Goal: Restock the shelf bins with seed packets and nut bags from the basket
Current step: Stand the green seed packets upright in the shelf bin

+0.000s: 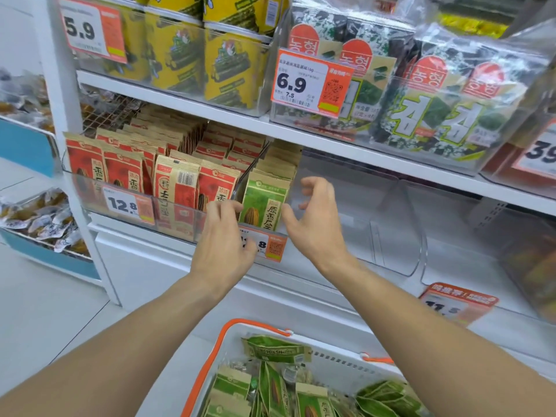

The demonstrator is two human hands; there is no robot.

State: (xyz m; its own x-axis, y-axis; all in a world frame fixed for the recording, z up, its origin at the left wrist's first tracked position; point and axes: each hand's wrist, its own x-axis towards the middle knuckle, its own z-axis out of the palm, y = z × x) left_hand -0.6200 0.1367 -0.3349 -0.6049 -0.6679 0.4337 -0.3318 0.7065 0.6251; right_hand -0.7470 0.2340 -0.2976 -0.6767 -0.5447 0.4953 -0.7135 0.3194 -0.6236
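Observation:
A row of green seed packets stands upright in a clear shelf bin on the middle shelf. My left hand rests on the bin's front edge just left of the front green packet, fingers loosely curled, holding nothing. My right hand hovers just right of that packet, fingers spread and curved, empty. Below, a white basket with orange handles holds several green seed packets and some nut bags.
Red seed packets fill the bin to the left, behind a 12.8 price tag. Clear bins to the right hold nothing I can see. Yellow cans and seaweed packs sit on the shelf above. Another rack with snack bags stands at far left.

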